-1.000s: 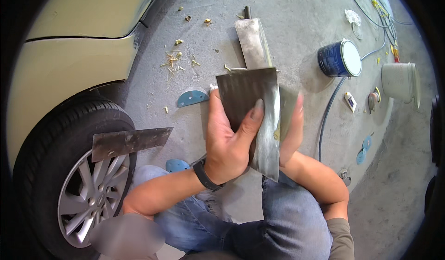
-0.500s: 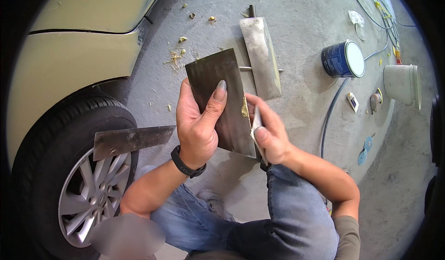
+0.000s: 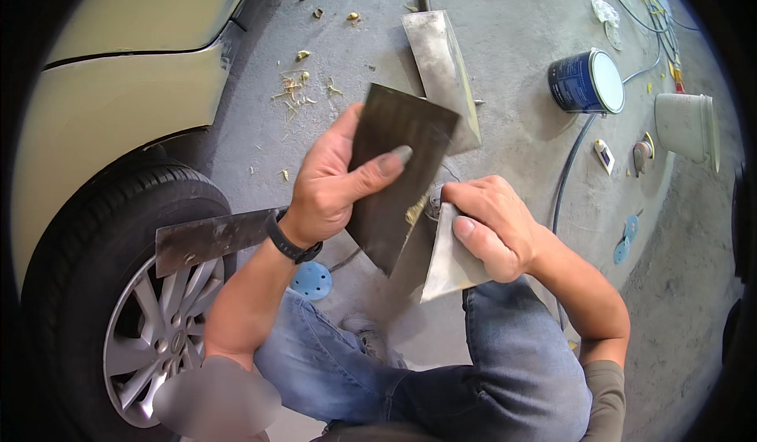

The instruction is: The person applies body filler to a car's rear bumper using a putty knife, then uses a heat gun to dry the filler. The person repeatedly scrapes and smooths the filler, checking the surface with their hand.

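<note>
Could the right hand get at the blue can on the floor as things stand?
Probably not at once: the right hand is gripping a light metal blade, and the blue can lies apart, farther off. The bare floor between shows nothing blocking.

Dark blade (image 3: 394,174), centre, in the left hand (image 3: 331,186): thin metal sheet, matt, streaked.
Pale blade (image 3: 445,264), in the right hand (image 3: 493,225): dull grey metal, smooth.
Wide blade (image 3: 443,67), upper centre on the floor (image 3: 512,126): brushed metal, smudged.
Floor: rough grey concrete.
Can (image 3: 585,81), upper right: glossy blue metal.
Car panel (image 3: 110,103), upper left: glossy cream paint.
</note>
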{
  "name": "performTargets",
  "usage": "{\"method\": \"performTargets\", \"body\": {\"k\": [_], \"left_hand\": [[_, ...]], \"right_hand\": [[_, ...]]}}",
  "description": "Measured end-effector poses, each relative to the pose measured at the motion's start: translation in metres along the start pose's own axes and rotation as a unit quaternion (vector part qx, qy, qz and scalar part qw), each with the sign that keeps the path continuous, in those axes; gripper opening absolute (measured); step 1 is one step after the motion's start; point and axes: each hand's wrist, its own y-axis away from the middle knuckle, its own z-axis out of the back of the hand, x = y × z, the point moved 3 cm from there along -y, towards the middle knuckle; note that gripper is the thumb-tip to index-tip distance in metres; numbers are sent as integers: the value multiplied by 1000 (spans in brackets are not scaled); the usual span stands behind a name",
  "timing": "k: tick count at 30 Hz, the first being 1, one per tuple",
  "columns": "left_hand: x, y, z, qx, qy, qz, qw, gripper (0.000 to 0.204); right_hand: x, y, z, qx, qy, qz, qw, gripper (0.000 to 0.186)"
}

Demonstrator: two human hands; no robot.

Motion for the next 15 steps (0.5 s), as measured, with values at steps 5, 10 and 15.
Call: {"method": "performTargets", "body": {"k": [5,10,15], "left_hand": [[-20,-7,-25,128,-94,93,983,45],[-18,1,-25,134,-61,109,983,46],[-6,-22,-7,53,-322,81,942,40]], "right_hand": [[-11,-3,17,-75,47,-22,996,29],[-12,-4,25,-159,69,-24,984,28],[1,9,5,8,27,38,999,21]]}}
